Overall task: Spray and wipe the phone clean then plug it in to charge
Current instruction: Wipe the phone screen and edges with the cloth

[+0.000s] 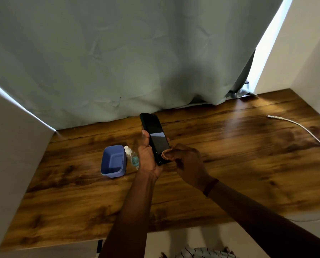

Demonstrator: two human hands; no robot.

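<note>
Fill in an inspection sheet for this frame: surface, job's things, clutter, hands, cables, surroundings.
Surface: wooden table, bare grain, no spills seen.
Job's things: phone raised, screen dark; brown cloth against its lower edge; spray bottle standing beside the blue tub.
Clutter: nothing seen.
Hands: left hand grips the phone; right hand bunches the cloth.
Cables: white charging cable lies unplugged at far right.
Surroundings: grey curtain behind, white walls either side.

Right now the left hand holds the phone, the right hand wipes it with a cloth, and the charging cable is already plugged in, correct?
Not quite. The head view shows the charging cable lying unplugged on the table, apart from the phone. The left hand and right hand with cloth are as stated.
</note>
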